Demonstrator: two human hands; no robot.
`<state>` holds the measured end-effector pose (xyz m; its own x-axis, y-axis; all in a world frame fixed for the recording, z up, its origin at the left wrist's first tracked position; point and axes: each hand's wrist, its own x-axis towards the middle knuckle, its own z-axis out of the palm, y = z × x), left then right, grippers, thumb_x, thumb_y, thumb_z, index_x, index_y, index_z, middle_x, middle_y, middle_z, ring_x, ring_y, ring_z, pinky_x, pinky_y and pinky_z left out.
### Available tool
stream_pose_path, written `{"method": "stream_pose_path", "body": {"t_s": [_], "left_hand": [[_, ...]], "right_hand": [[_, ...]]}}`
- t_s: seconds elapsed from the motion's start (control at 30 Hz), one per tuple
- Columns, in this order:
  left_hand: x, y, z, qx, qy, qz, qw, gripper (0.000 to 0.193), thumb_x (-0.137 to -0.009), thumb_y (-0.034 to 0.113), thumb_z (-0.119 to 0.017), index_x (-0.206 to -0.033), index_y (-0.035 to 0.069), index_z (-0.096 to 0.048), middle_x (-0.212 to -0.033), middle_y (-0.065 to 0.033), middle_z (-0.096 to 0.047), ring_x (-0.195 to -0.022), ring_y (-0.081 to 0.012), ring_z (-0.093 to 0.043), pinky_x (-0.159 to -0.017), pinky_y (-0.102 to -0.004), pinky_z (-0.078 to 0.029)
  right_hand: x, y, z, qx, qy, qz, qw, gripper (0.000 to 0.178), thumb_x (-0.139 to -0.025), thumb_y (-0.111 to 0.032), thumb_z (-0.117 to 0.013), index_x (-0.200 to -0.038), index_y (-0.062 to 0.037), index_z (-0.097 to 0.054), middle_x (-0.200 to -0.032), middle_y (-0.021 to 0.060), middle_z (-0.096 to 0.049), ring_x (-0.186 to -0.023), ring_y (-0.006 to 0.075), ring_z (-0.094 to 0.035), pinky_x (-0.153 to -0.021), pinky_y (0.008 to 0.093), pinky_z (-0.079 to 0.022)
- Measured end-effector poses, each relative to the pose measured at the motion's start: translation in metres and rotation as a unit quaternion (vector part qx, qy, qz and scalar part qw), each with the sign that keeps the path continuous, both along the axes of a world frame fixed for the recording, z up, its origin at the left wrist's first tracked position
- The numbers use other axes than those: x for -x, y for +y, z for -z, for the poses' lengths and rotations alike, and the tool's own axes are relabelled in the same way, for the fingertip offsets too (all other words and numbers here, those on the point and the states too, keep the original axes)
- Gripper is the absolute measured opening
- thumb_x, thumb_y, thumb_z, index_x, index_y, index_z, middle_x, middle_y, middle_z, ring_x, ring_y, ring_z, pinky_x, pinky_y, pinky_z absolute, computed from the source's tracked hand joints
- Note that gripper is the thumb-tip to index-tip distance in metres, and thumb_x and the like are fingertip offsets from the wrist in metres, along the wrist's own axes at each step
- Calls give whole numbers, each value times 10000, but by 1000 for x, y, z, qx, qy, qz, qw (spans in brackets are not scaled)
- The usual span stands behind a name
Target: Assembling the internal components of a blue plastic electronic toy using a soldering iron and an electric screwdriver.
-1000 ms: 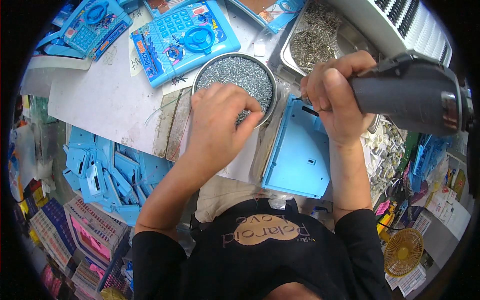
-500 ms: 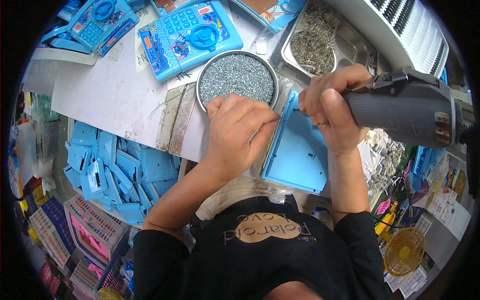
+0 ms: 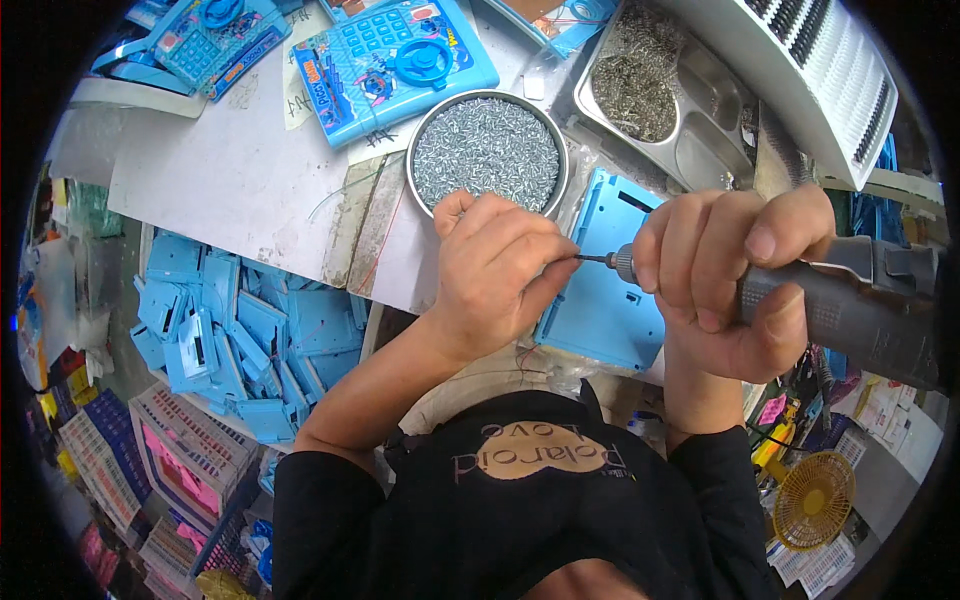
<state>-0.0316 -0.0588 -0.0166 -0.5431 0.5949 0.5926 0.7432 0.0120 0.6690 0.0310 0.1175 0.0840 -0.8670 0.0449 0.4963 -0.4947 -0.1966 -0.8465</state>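
Note:
My right hand [image 3: 725, 270] is wrapped around a dark grey electric screwdriver [image 3: 850, 315], held almost level with its bit pointing left. The bit's tip meets the pinched thumb and forefinger of my left hand [image 3: 490, 275]; whatever small thing lies between those fingertips is too small to make out. Under both hands rests a flat light-blue plastic panel [image 3: 600, 320] with slots and small holes. Just beyond my left hand is a round metal bowl [image 3: 413, 165] full of small silver screws [image 3: 487, 150], its near rim partly hidden by my fingers.
A compartmented steel tray [image 3: 700, 145] of small metal parts stands far right, beside a white rack [image 3: 830, 80]. Blue toy cases with keypads [image 3: 400, 70] lie at the back. Blue plastic panels [image 3: 255, 330] are heaped at left. A yellow fan [image 3: 815, 500] is low right.
The screwdriver has come toward me and turned, away from the panel's far left edge, so its bit now touches my left fingertips. My left hand stays pinched by the bowl.

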Motion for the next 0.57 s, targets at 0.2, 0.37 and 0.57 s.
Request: {"method": "stream_pose_path", "body": {"t_s": [0.2,0.37,0.57], "left_hand": [[47,-17,-2,161,57,-87,982,178,-755,208,-833,-906,169,-746,-1024,20,-653,-1009,-205,-571,-932,-452,-332],[50,-16,5,232,69,-116,963,81,-806,208,-793,-864,160,-763,-961,7,-631,-1031,-222,-553,-965,-510,-325],[60,-13,21,248,102,-157,950,125,-836,226,-771,-943,162,-759,-979,0,-656,-1039,-235,-558,-956,-522,-333]], "right_hand": [[-20,-25,-1,-2,-99,80,992,283,-1004,-339,-648,-1067,-105,-502,-576,-32,-484,-494,109,-486,-557,312,-481],[-33,-33,9,-71,-172,105,977,330,-953,-303,-733,-990,-99,-476,-582,-11,-483,-499,128,-495,-571,338,-487],[-36,-37,17,-228,-160,96,956,347,-929,-242,-765,-982,-81,-462,-661,38,-532,-538,161,-532,-601,371,-510]]}}
